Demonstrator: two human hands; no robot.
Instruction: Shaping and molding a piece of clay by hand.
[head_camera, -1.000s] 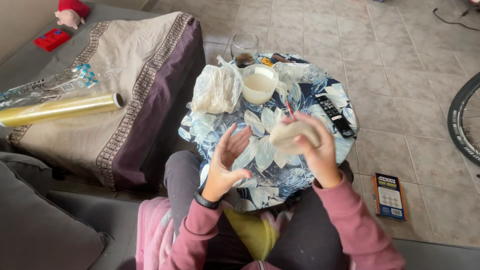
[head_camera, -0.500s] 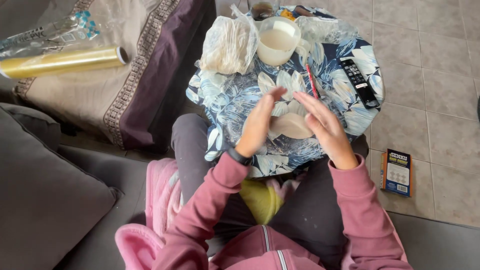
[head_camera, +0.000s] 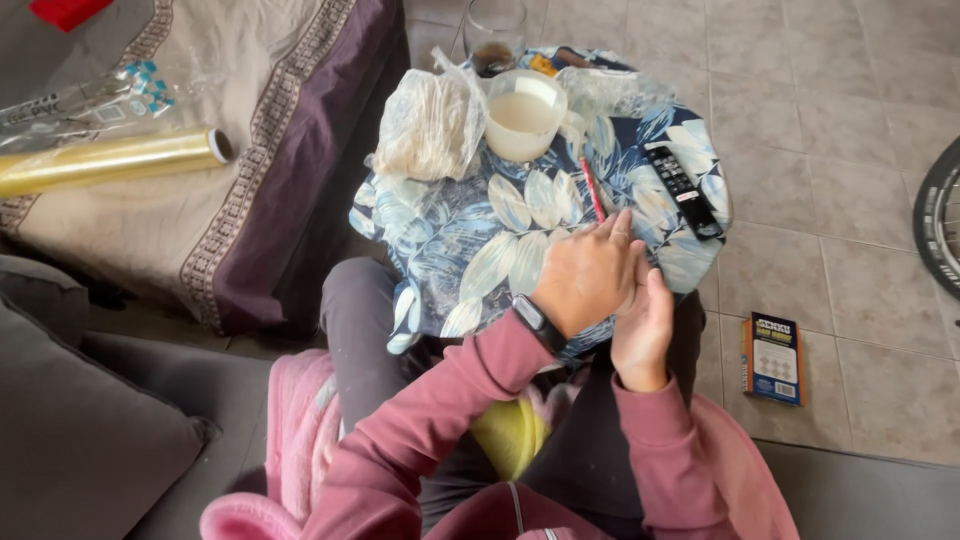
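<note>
My left hand (head_camera: 588, 275) lies palm down over my right hand (head_camera: 640, 325), the two pressed together above the near edge of a small round table with a blue leaf-pattern cloth (head_camera: 470, 250). The pale flat disc seen earlier is hidden between the palms. A black watch sits on my left wrist. Just beyond my fingers lies a thin red stick (head_camera: 592, 188). A black remote (head_camera: 683, 190) rests to the right of it. Farther back stand a white bowl of pale liquid (head_camera: 525, 115) and a clear plastic bag of pale flat rounds (head_camera: 430, 125).
A glass (head_camera: 495, 35) stands at the table's far edge. A yellow roll (head_camera: 110, 160) lies on the beige and purple blanket (head_camera: 270, 200) to the left. A blue box (head_camera: 773, 357) lies on the tiled floor at right, near a bicycle wheel (head_camera: 935, 220).
My hands have come down from holding the pale disc open between them to pressing palm on palm, hiding it. The camera has tilted closer to the table.
</note>
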